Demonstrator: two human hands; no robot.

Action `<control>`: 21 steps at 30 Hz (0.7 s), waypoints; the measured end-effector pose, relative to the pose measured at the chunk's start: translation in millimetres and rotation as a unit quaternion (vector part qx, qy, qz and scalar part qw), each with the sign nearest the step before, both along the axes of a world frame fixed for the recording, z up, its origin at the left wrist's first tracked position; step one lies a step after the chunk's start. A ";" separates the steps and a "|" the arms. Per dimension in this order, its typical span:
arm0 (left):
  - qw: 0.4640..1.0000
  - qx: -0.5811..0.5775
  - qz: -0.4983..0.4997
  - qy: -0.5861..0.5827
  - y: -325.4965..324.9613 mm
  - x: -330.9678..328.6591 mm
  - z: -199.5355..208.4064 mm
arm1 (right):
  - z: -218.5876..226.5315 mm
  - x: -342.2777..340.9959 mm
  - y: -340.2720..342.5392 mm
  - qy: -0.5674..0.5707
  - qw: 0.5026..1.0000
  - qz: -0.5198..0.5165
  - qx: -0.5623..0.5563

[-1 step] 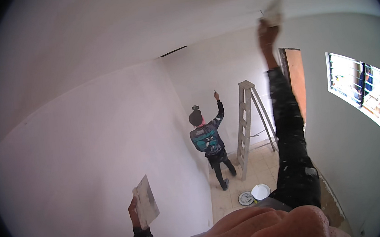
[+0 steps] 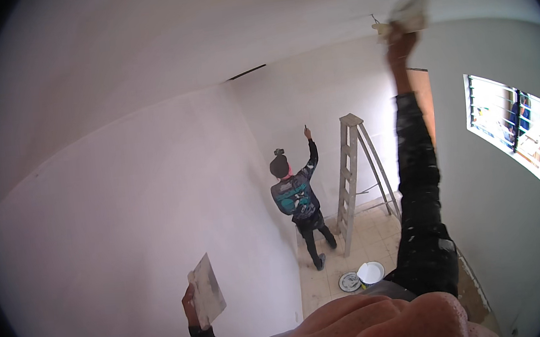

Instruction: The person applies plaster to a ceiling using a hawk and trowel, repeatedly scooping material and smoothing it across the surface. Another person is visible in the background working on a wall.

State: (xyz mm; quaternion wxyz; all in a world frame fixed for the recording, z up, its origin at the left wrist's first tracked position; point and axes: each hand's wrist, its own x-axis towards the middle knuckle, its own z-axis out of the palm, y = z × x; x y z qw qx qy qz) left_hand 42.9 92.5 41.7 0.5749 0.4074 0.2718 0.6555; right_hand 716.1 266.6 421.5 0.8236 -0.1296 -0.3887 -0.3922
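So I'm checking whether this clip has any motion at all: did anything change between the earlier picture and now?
Nothing visibly changed. The right hand is raised at the ceiling with a trowel, the left hand holds a flat board low by the wall, and the other person reaches up the far wall beside the ladder, as before.

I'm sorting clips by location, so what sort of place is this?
Probably a bare room under renovation, being plastered or skimmed. The right hand presses a trowel to the ceiling, the left hand holds a plaster board, and a stepladder and bucket stand on the tiled floor.
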 end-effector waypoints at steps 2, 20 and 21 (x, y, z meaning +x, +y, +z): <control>0.997 -0.033 0.075 0.013 -27.3 -15.6 -22.0 | 8.7 67.4 -46.3 0.022 0.998 -0.047 0.040; 0.988 -0.029 0.110 -0.109 -155.7 -18.0 -69.6 | 10.5 -424.0 -47.1 -0.105 0.972 0.209 0.032; 0.986 -0.042 0.110 -0.121 -157.5 -19.0 -72.0 | -10.2 -424.9 -45.4 -0.182 0.959 0.216 -0.001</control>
